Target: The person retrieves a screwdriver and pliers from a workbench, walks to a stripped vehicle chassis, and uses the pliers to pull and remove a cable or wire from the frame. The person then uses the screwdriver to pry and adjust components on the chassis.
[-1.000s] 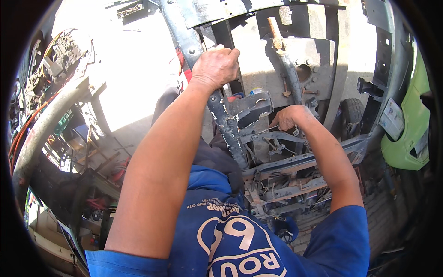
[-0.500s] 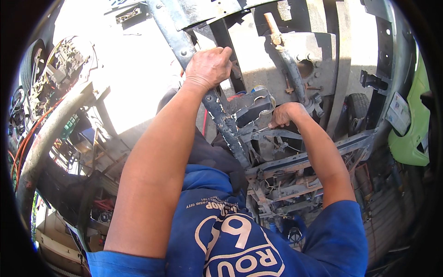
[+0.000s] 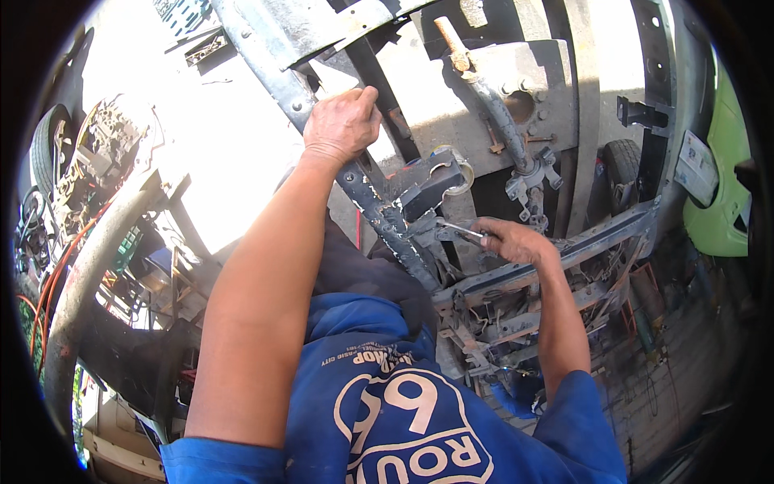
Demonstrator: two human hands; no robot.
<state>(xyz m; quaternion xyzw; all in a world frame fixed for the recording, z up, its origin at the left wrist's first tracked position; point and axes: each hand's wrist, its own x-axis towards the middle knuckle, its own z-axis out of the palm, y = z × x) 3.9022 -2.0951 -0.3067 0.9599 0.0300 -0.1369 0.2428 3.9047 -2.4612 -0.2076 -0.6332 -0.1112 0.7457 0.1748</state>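
My left hand [image 3: 343, 125] is closed in a fist around the dark metal frame rail [image 3: 372, 202], whose paint is chipped. My right hand [image 3: 513, 241] is closed on a slim silver rod-shaped tool [image 3: 461, 230]. The tool's far end reaches the rail beside a black bracket [image 3: 427, 192] with a curved cutout; its other end is hidden in my fingers. A round, pale, ring-like part [image 3: 463, 173] sits right against the bracket. Beyond my right hand, a grey tube [image 3: 496, 109] with a rusty end lies across the frame.
A crossmember [image 3: 588, 254] runs below my right hand. A wide metal plate [image 3: 552, 105] with a round hole lies beyond. At the right stands a green body panel [image 3: 717, 189]; at the left are a thick pipe [image 3: 101, 230] and a heap of mechanical parts [image 3: 113, 141].
My right hand has pulled back, down and slightly right from the bracket, and the silver tool now shows clearly. The view has shifted; my left hand stays on the rail.
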